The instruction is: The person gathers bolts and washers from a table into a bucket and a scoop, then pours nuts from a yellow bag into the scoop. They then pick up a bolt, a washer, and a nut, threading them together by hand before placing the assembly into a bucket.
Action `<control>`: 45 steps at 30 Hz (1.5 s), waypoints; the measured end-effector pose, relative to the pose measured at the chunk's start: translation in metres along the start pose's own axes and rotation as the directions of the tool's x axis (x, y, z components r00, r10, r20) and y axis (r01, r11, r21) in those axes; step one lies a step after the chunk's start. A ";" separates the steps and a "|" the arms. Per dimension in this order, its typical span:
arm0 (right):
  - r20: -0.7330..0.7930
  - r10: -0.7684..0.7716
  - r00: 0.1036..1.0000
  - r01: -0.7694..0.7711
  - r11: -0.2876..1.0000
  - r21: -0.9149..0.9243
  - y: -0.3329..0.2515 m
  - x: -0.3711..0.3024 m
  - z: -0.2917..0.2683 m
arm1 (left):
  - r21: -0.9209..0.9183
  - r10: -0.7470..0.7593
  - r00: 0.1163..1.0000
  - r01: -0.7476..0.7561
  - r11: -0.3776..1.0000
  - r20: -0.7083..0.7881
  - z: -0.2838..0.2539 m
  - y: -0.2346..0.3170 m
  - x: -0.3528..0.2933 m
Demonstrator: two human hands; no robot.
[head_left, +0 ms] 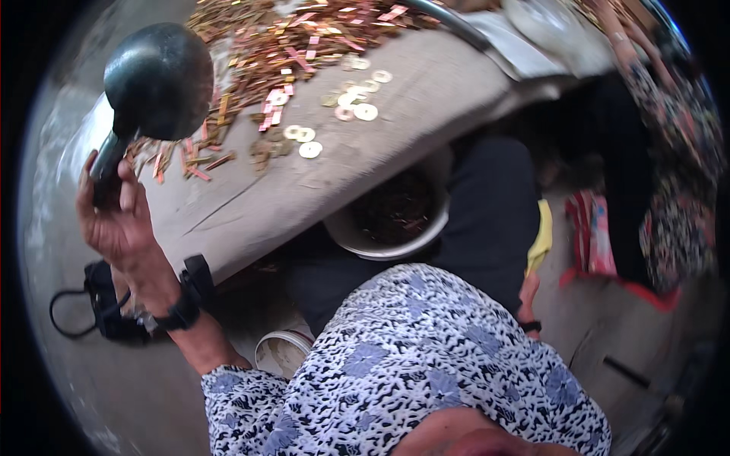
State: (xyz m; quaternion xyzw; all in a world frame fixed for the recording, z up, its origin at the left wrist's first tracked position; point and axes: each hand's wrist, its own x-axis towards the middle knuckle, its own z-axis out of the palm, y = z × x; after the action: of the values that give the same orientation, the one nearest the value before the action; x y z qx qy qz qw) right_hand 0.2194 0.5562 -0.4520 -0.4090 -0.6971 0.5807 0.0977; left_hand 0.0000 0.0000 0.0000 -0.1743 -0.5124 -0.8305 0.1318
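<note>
My left hand [118, 216] is raised at the left, fingers closed round the short handle of a dark, glossy, dome-headed thing [160, 80]. Its rounded side faces up; what kind of thing it is I cannot make out. It hangs over the left end of a work surface [426, 83] strewn with thin coppery metal strips [266, 45]. Flat brass-coloured rings [365, 112] lie nearer its front edge. Low beside my right leg is my right hand [528, 296], its fingers mostly hidden. A yellow piece of material [540, 239] shows right by it; whether I hold it is unclear.
A pale basin [357, 249] with dark pieces stands between my legs, under the edge. A white bucket [275, 351] and a black bag [114, 304] are at lower left. Another person's arm [623, 45] reaches in at upper right, near a curved metal tube [456, 29].
</note>
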 end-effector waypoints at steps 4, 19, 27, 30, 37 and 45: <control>-0.207 -0.024 0.978 0.049 0.992 0.119 -0.002 0.008 -0.051 | 0.003 -0.062 0.990 0.063 0.998 -0.123 0.085 -0.077 -0.041; 0.329 -0.397 0.857 0.167 0.818 0.551 -0.171 -0.132 -0.013 | 0.281 -0.500 0.691 0.414 0.866 0.522 0.232 -0.189 -0.156; 0.288 -0.251 0.924 -0.107 0.555 0.825 -0.197 -0.139 -0.008 | 0.291 -0.192 0.322 -0.292 0.911 0.927 0.266 -0.235 -0.182; 0.282 -0.285 0.916 -0.155 0.396 0.905 -0.198 -0.141 -0.011 | 0.203 -0.157 0.142 -0.421 0.884 0.977 0.275 -0.246 -0.195; 0.304 0.111 0.946 -0.324 0.296 0.899 -0.198 -0.126 -0.031 | 0.401 -0.420 -0.023 -0.257 0.880 0.907 0.280 -0.267 -0.200; -0.132 0.143 0.981 -0.032 0.789 0.614 -0.086 -0.094 -0.066 | 0.575 -0.637 0.041 -0.477 0.665 0.770 0.300 -0.314 -0.176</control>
State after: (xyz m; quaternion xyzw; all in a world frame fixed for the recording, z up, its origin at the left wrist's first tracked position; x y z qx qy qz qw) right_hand 0.2818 0.5411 -0.3235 -0.4360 -0.4422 0.7407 0.2564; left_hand 0.0807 0.4146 -0.2027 -0.5893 -0.7442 -0.1780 -0.2593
